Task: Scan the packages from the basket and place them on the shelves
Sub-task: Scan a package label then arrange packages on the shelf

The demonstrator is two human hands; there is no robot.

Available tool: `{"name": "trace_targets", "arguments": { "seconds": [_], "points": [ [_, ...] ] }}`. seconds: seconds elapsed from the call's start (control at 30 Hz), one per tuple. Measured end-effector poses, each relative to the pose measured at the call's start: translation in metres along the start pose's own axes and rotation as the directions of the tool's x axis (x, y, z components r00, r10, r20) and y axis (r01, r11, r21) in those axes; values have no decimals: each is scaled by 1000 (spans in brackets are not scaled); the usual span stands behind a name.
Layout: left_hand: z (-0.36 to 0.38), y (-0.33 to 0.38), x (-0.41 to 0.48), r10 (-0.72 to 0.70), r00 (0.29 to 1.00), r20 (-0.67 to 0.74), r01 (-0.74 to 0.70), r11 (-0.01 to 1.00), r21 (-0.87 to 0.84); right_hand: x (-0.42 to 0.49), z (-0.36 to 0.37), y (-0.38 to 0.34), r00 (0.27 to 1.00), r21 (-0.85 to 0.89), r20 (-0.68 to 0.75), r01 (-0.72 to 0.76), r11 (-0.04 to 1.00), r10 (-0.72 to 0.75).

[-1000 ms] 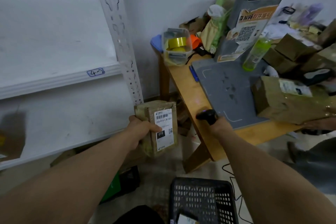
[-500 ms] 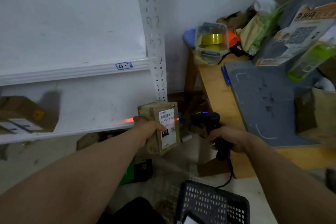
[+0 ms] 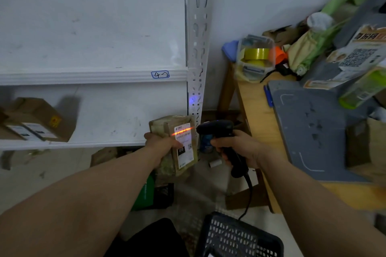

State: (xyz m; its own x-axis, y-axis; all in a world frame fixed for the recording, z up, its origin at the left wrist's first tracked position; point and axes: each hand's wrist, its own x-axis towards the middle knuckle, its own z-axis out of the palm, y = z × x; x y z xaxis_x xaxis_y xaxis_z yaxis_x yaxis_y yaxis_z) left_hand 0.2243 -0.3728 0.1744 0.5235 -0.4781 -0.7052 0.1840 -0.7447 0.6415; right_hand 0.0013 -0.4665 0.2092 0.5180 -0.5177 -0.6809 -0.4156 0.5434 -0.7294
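The left hand point(image 3: 165, 146) grips the package point(image 3: 186, 157) from its left side, thumb laid across the front and fingers curled round the back. The package is a brown taped parcel held upright in the air, in front of the lower shelf board point(image 3: 94, 115) and just beside the shelf's white slotted upright point(image 3: 198, 48). Its white label point(image 3: 184, 144) faces the camera and shows a barcode and a black patch marked "010".

The right hand point(image 3: 238, 148) is wrapped round the handle of a black scanner point(image 3: 219, 128). The scanner head sits just to the right of the package and points at it. A red scan line point(image 3: 182, 131) lies across the top part of the label. A black cable point(image 3: 248, 194) runs down from the handle.

The black perforated basket point(image 3: 229, 221) stands on the floor below the right forearm; what it holds cannot be made out.

The shelf edge above carries a handwritten tag "4-2" point(image 3: 160, 74). Blurred cardboard boxes point(image 3: 35, 119) lie at the left end of the lower shelf board, well apart from the held package.

To the right stands a wooden table point(image 3: 254, 115). It bears a grey pad point(image 3: 313, 131), a clear tub of yellow tape rolls point(image 3: 255, 56), a blue pen point(image 3: 267, 96) and a green bottle point(image 3: 363, 89).
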Motion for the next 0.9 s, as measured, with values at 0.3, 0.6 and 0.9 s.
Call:
{"name": "trace_targets", "arguments": {
  "seconds": [0.3,0.6,0.9],
  "points": [
    [4,0,-4,9,999,35,-11,999,36,-9,-13,1,999,-29,-40,-13,999,12],
    [40,8,-9,24,972,232,-43,996,77,-2,-95,42,826,-365,-562,-283,887,32],
    [66,17,-21,33,939,343,-57,996,62,7,-113,87,728,-320,-680,-405,856,90]
  ]
}}
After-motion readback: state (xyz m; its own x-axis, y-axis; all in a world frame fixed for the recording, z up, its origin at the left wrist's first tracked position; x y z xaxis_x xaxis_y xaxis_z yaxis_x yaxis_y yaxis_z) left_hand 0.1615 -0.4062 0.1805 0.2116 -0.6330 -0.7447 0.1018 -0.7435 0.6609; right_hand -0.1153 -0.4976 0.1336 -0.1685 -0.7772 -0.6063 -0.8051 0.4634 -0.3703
